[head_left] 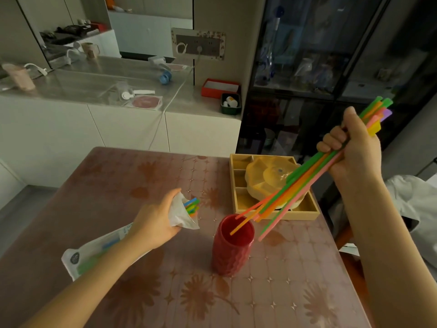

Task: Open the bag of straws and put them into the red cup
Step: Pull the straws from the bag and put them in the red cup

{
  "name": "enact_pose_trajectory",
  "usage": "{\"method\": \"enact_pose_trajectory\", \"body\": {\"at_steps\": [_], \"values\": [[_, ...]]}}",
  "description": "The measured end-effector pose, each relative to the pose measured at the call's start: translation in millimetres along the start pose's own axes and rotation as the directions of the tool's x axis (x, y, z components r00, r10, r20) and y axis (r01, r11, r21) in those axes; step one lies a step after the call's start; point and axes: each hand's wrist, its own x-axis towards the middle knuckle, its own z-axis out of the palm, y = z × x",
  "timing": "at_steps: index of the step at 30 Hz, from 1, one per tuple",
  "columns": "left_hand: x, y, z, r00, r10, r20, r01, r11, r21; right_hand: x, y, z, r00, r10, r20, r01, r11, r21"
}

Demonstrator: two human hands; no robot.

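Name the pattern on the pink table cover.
Brownish flowers on a starred grid across the pink table cover, seen in the head view.

Setting: a home, in the dining or kitchen area. The near counter (142,185) carries a pink flower-patterned cover and a yellow compartment tray (238,185). Behind it runs a long sideboard (94,129) with white cabinet fronts and a grey top, on which stand a mug (91,49), a red box (220,87) and small household items. A wall socket panel (198,43) with a plugged-in white cable sits above the sideboard. At right stands a dark glass-door cabinet (307,55) holding bottles and glassware.
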Motion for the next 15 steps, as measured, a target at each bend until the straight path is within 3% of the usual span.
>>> {"method": "enact_pose_trajectory", "body": {"at_steps": [6, 15], "values": [[-1, 3, 2, 1.0, 0.025, 0.005, -0.025, 1.0, 0.013, -6, 21, 37, 0.981, 0.062, 0.186, -0.028, 0.983, -0.18], [1, 6, 3, 0.997, 0.072, -0.029, -0.073, 0.997, -0.01, -25, 71, 75, 0.962, 0.042, 0.271, 0.069, 0.919, -0.387]]}}
